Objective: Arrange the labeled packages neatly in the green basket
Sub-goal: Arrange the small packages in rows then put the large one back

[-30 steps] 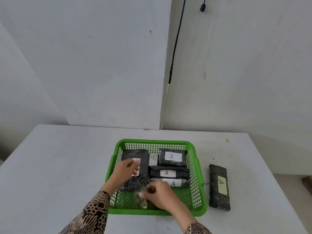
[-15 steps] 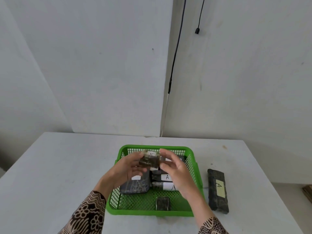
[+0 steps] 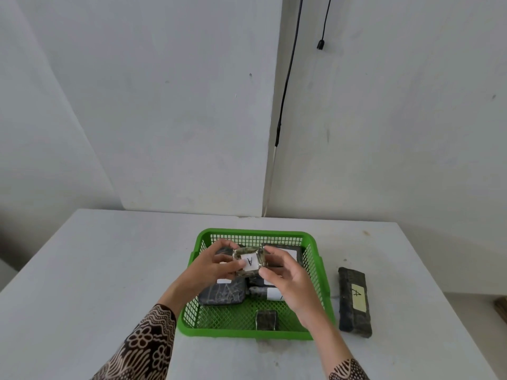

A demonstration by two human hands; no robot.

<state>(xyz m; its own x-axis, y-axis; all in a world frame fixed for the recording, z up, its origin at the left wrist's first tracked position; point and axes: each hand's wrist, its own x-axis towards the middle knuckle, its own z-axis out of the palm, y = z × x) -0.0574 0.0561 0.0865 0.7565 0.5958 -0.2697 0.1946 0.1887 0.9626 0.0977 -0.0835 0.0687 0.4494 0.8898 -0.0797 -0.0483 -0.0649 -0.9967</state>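
Observation:
A green mesh basket [image 3: 247,331] sits on the white table. Above its middle, my left hand [image 3: 211,267] and my right hand [image 3: 288,286] together hold a small dark package [image 3: 250,261] with a white label marked A facing me. Inside the basket lie a flat dark package [image 3: 223,294] at the left, a small dark one [image 3: 265,320] near the front wall, and further labeled packages [image 3: 271,293] partly hidden behind my hands. A long dark package [image 3: 354,301] with a yellow A label lies on the table just right of the basket.
The white table [image 3: 104,270] runs to a wall at the back and ends at its right edge [image 3: 450,297]. A black cable [image 3: 285,86] hangs down the wall behind the basket.
Both hands lifted the small package from the basket's front up over its middle and turned its A label toward me. A second small package now shows at the front wall.

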